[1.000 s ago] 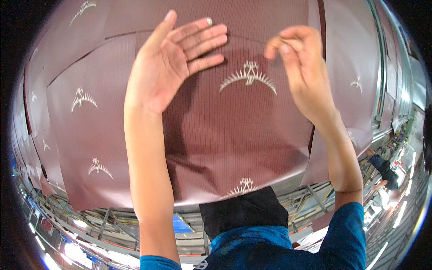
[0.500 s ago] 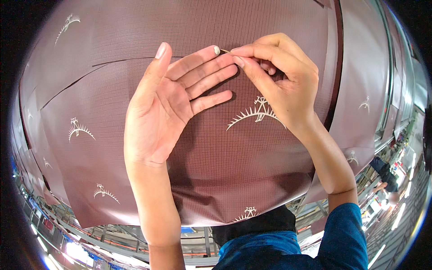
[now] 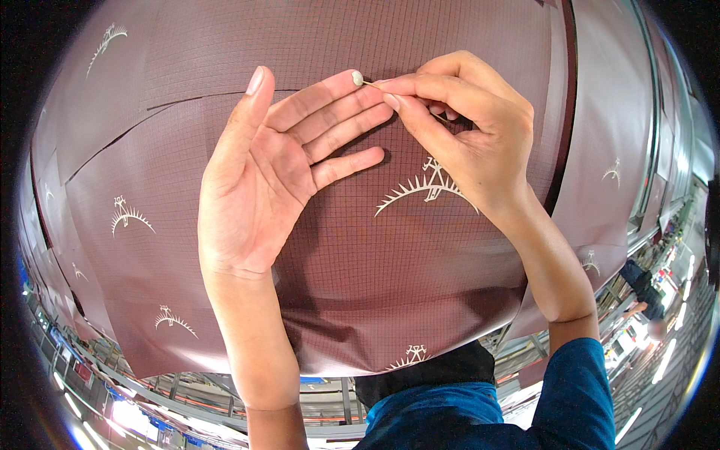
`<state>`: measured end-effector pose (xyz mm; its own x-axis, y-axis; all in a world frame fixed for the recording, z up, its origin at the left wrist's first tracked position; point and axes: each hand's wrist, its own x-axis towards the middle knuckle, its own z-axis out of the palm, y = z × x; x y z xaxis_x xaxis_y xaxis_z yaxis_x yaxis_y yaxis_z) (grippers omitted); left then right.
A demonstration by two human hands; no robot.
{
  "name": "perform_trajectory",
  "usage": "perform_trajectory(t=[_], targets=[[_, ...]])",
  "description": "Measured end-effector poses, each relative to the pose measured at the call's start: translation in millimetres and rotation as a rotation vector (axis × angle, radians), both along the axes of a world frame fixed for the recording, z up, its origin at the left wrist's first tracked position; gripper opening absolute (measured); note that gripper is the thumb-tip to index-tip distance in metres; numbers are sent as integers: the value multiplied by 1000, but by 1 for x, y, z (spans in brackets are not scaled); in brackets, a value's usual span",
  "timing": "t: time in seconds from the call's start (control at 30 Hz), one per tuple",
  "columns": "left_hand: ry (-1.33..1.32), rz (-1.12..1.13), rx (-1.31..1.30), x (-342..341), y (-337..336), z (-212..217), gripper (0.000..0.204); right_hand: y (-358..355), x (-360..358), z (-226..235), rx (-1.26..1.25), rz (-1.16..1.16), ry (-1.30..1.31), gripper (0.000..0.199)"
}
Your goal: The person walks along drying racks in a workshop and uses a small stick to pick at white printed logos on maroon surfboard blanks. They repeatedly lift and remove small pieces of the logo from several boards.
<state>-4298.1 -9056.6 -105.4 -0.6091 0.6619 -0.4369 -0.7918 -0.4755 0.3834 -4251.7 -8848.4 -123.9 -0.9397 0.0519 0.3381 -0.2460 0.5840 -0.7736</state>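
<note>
My left hand (image 3: 266,161) is palm up above the maroon sheet (image 3: 352,262), its fingers stretched and apart. A small pale blob (image 3: 357,78), perhaps putty or paste, sits at the tip of its index finger. Between thumb and forefinger, my right hand (image 3: 484,131) pinches a thin stick (image 3: 370,84) with its far end at the blob. The rest of the stick is hidden by the right fingers. White printed motifs and a fine grid pattern cover the sheet.
A long dark cut or fold line (image 3: 127,133) crosses the sheet on the left. Another dark seam (image 3: 562,127) runs down the right. Beyond the sheet's near edge are metal frames and lights. Another person (image 3: 645,296) is at the far right.
My left hand has shifted slightly left and up, with the blob on its fingertip. More of the stick shows between the blob and my right fingers.
</note>
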Motion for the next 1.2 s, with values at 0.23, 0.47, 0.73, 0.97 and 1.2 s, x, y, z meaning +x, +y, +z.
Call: perform_trajectory(t=[0.23,0.47,0.73,0.97,1.2], targets=[[-16,0,15,-5,1,0,75,1,-4,2,-15,-12,-11,14],[-13,-9,64,-8,-1,-1,74,3,2,11,-41,-18,-29,16],[-2,-27,115,-9,0,0,73,8,76,30,80,22,-169,22],[-11,-36,156,-11,-6,0,67,-6,85,13,109,12,-132,25],[37,14,43,-6,4,0,70,1,87,9,141,9,-92,26]])
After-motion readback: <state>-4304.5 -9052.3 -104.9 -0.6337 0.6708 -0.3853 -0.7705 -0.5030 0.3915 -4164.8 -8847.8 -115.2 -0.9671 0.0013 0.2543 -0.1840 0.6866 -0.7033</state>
